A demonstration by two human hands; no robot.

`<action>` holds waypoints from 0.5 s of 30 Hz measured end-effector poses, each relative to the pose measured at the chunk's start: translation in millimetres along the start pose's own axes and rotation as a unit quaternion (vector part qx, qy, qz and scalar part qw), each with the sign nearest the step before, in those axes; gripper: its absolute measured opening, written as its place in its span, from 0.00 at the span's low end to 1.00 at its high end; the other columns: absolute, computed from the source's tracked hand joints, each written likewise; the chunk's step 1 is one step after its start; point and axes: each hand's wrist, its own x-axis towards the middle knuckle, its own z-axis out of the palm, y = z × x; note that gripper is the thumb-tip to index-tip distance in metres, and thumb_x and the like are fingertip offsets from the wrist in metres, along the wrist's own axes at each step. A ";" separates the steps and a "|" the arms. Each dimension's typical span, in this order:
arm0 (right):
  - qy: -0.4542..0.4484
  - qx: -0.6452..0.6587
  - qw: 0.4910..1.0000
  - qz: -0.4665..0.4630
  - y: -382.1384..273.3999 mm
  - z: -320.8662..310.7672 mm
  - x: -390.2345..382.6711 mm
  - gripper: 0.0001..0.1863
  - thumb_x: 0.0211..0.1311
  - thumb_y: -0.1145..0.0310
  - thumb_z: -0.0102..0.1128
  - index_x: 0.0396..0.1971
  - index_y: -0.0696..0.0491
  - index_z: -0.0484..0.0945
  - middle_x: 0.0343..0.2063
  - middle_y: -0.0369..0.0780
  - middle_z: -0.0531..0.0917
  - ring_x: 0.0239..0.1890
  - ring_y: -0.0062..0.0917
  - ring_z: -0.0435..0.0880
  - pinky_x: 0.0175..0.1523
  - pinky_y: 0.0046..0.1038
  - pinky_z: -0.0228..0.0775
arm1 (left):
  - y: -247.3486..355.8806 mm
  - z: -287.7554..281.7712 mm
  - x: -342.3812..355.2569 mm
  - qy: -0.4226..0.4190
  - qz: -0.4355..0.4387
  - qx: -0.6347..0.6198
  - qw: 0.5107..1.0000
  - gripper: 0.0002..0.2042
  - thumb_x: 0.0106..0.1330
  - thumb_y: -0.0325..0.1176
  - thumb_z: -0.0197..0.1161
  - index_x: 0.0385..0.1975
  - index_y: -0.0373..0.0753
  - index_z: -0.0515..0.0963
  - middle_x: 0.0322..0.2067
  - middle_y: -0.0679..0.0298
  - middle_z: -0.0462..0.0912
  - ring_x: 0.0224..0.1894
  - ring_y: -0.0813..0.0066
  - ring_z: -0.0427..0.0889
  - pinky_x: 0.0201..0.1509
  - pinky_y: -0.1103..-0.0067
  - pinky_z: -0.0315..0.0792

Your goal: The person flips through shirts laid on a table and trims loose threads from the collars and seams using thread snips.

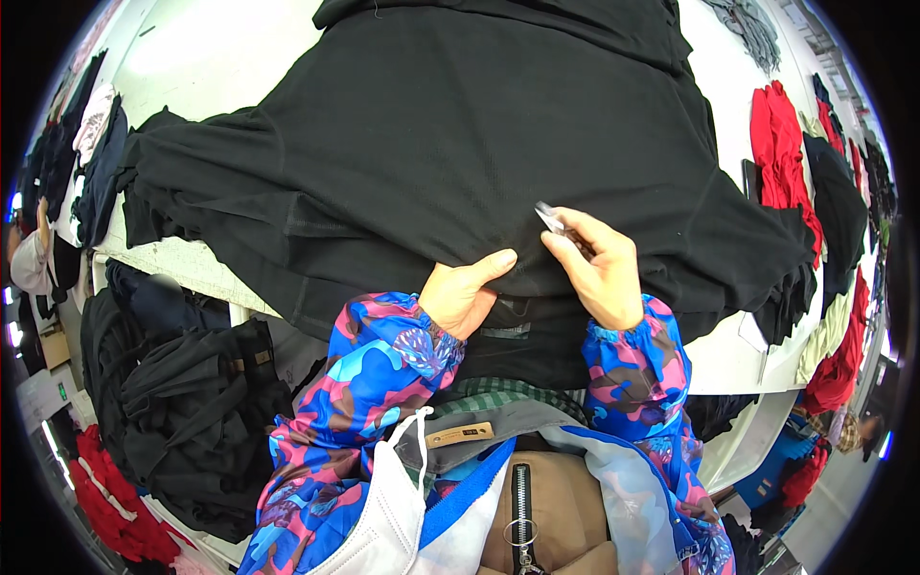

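Note:
A black long-sleeved top [460,144] lies spread over the white table, its sleeves reaching out to the left and right. My left hand [465,292] is closed on the near edge of it, thumb on top and the other fingers underneath the cloth. In my right hand [602,273] is a small shiny metal tool, which looks like thread snips [548,217]. Its tip points up and left, just above the fabric. The fingers of that hand are curled round it and hide most of its body. Close to my left hand, a label [506,332] shows at the near edge.
Dark garments [196,402] are heaped at the lower left, beside the white table [206,67]. Red clothing [781,144] hangs over the right side, near a dark garment [832,206]. Grey cloth [747,31] lies at the far right. Another person [34,264] is at the left edge.

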 end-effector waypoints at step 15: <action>0.077 -0.210 0.931 -0.289 -0.5 -4.7 -31.3 0.12 0.41 0.78 0.61 0.31 0.54 0.76 0.31 0.42 0.79 0.22 0.34 0.79 0.25 0.27 0.71 | 17.0 -3.7 -55.3 0.141 0.233 0.891 0.364 0.24 0.45 0.51 0.65 0.40 0.45 0.75 0.35 0.63 0.76 0.43 0.64 0.70 0.47 0.65 0.59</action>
